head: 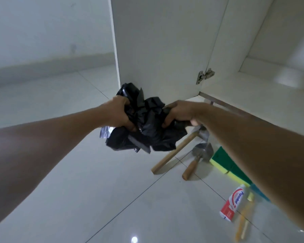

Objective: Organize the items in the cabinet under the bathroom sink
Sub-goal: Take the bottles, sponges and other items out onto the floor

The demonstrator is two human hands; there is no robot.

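A crumpled black plastic bag (147, 127) hangs in the air in front of the open white cabinet door (158, 41). My left hand (118, 114) grips its left side and my right hand (180, 114) grips its right side, fingers curled into the plastic. On the floor below lie a hammer with a wooden handle (172, 152), a small trowel (197, 158), green-and-yellow sponges (225, 160), a red-and-white toothpaste tube (232, 202) and yellow toothbrushes (242, 223). My right forearm hides part of the sponges and the hammer's head.
The cabinet's interior (270, 81) opens at the upper right, with a metal hinge (204, 76) on the door. White glossy floor tiles (95, 190) spread to the left and front. A pale wall with a skirting board (51, 64) runs along the far left.
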